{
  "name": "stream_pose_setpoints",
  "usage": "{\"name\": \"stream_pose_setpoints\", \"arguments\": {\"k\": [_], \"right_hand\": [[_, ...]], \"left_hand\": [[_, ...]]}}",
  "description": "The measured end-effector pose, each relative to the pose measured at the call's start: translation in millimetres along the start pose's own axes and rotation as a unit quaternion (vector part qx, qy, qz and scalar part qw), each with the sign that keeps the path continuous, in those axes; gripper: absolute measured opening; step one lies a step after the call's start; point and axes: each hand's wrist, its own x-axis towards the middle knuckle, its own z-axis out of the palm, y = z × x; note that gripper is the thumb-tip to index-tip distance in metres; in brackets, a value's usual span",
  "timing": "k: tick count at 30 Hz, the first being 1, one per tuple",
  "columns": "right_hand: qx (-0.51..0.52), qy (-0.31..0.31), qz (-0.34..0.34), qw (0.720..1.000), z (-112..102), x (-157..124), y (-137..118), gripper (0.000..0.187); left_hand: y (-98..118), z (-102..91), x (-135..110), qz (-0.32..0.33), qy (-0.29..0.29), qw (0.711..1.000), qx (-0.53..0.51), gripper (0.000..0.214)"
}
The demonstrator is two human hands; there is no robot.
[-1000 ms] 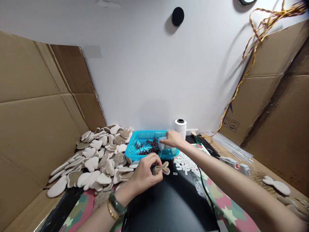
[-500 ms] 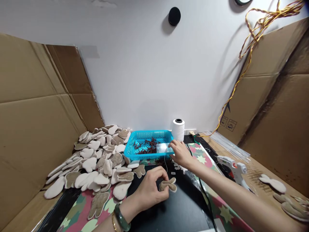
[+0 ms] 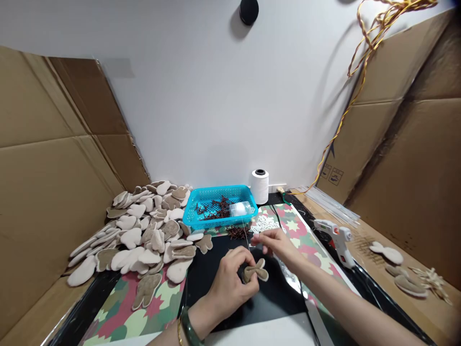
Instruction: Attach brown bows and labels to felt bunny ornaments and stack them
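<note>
My left hand (image 3: 230, 278) pinches a small brown bow-shaped felt piece (image 3: 255, 272) over the black mat (image 3: 266, 298). My right hand (image 3: 273, 243) is just beyond it, fingers pinched on a thin thread (image 3: 245, 232) that runs up toward the blue basket (image 3: 216, 222). A small clear spool (image 3: 240, 208) lies in the basket among dark red twigs (image 3: 216, 211). A white thread cone (image 3: 260, 186) stands behind the basket.
A heap of beige and brown felt shapes (image 3: 144, 235) lies at the left. A glue gun (image 3: 334, 235) rests at the right, with more felt shapes (image 3: 392, 269) beyond. Cardboard walls (image 3: 43, 182) stand on both sides. Yellow wires (image 3: 363, 53) hang on the wall.
My right hand left the clear spool in the basket and drew back toward me, pinching the thread. My left hand with the bow piece came slightly nearer. The view tilted down.
</note>
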Motion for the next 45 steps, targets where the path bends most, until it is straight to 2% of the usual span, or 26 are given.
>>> {"name": "stream_pose_setpoints", "arguments": {"k": [2,5,9,14,17,20,22,25,31,36,39,41,45], "right_hand": [[0.123,-0.044,0.039,0.991,10,-15,7,0.041],[0.233,-0.046,0.038,0.971,22,-25,8,0.036],[0.306,-0.01,0.021,0.952,20,-31,0,0.035],[0.331,-0.01,0.056,0.942,1,-53,7,0.04],[0.302,-0.002,0.095,0.948,-7,-72,18,0.042],[0.286,0.002,0.122,0.951,-10,-92,23,0.045],[0.278,0.006,0.132,0.952,-12,-103,25,0.045],[0.263,0.011,0.132,0.956,-13,-118,26,0.044],[0.21,0.024,0.104,0.972,-13,-128,30,0.045],[0.11,0.029,0.046,0.992,-10,-127,38,0.046],[-0.009,0.063,-0.015,0.998,-6,-133,38,0.038],[-0.11,0.07,-0.078,0.988,-5,-141,33,0.03],[-0.267,0.029,-0.186,0.945,-8,-151,10,0.024]], "left_hand": [[3,3.7,-2,0.007,0.005,1.0,0.004,0.017],[8,7.8,-6,0.001,0.007,1.0,0.016,0.018],[16,2.1,-15,-0.014,0.005,0.999,0.034,0.018],[19,-24.9,-22,-0.038,0.033,0.998,0.029,0.015],[16,-35.1,-16,-0.074,0.051,0.995,-0.044,0.004],[16,-29.3,-7,-0.127,0.041,0.98,-0.145,0.013],[18,-17.3,-2,-0.15,0.026,0.969,-0.195,0.017],[25,6.5,2,-0.143,0.003,0.963,-0.227,0.018],[31,47.7,1,-0.125,-0.056,0.964,-0.228,0.009],[25,59.2,-2,-0.074,-0.02,0.986,-0.151,0.007],[20,56.5,-3,-0.034,0.008,0.997,-0.065,0.01],[16,52.5,-4,-0.005,0.015,0.999,-0.031,0.012],[10,44.6,-6,0.038,0.003,0.999,0.004,0.014]]}}
